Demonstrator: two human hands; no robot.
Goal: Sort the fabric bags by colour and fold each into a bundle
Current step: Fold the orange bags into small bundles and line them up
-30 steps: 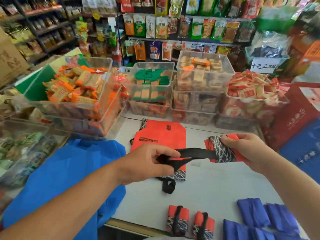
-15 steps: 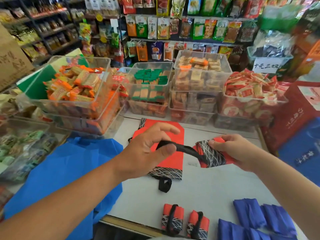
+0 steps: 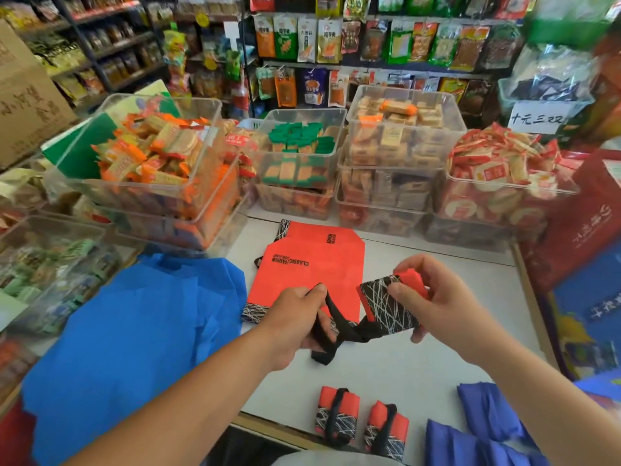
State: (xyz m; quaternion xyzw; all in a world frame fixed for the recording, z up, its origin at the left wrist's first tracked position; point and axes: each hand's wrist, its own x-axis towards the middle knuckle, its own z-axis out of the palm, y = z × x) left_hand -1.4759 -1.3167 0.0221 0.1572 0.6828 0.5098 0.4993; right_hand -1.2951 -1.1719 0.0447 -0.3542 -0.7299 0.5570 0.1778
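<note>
Right hand [image 3: 437,304] pinches the folded red bag [image 3: 389,307] between thumb and fingers, just right of the flat red bag [image 3: 312,264]. Left hand [image 3: 292,321] curls round the black strap [image 3: 339,331], apparently the folded bag's own, over the flat bag's near edge. Two finished red bundles [image 3: 336,422] lie nearer.

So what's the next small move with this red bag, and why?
Probably loop the black strap around the folded red bag: the left hand pinches the strap, the right hand grips the bag, and two finished bundles are strap-wrapped.
</note>
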